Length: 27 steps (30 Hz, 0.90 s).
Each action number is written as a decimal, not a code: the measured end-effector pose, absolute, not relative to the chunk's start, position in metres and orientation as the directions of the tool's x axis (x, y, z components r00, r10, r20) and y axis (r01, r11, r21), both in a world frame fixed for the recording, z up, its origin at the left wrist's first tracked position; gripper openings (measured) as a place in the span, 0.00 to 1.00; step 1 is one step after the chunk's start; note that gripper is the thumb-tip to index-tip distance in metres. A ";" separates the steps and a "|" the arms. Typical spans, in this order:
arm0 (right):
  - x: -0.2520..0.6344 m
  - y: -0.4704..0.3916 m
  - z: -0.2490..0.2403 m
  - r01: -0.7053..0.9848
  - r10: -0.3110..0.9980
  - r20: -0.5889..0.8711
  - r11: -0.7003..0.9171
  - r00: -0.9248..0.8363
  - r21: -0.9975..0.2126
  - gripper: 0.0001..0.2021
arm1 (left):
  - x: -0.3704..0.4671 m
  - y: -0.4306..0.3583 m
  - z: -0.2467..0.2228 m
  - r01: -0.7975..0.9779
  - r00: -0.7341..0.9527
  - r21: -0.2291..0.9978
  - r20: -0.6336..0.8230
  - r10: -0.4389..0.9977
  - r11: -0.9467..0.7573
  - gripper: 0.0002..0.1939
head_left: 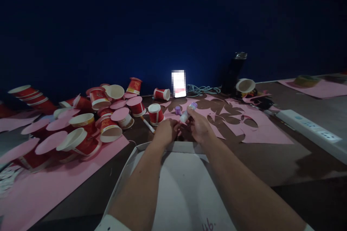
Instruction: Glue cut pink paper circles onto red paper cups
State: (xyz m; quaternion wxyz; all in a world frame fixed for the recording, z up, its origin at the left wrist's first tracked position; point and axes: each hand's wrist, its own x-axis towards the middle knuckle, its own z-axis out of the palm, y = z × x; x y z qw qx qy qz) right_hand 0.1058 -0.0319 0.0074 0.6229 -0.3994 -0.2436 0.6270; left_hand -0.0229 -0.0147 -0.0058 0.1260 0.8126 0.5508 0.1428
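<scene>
In my right hand (200,127) is a white and purple glue stick (187,112), gripped between thumb and fingers and tilted with its purple end up and away. Close beside it, my left hand (166,131) has its fingers pinched together. Some pink shows between the two hands, but I cannot make out what the left fingers hold. A small purple cap (177,110) stands on the table just beyond them. Left of my left hand, a red and white paper cup (155,114) rests upside down. Under my forearms lies a white shallow box lid (184,187).
Red paper cups (108,126), many with pink discs, are heaped at the left on pink sheets (62,191). Cut pink paper (260,126) covers the table at right, near a white power strip (311,130). A lit phone (179,85) stands behind; a marker (148,125) lies left.
</scene>
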 end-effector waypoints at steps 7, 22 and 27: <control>0.110 -0.035 0.006 -0.116 0.952 -0.015 0.021 0.304 -0.993 0.16 | -0.027 -0.003 -0.008 0.876 0.197 0.444 0.031 0.980 -0.190 0.15; 0.110 -0.036 -0.005 0.701 0.970 0.223 0.089 0.102 -0.708 0.11 | -0.029 0.000 -0.011 0.804 0.160 0.574 0.042 0.986 -0.154 0.10; 0.109 -0.034 -0.009 0.740 0.972 0.227 0.114 0.054 -0.663 0.11 | -0.029 -0.001 -0.011 0.801 0.161 0.575 0.057 0.985 -0.164 0.11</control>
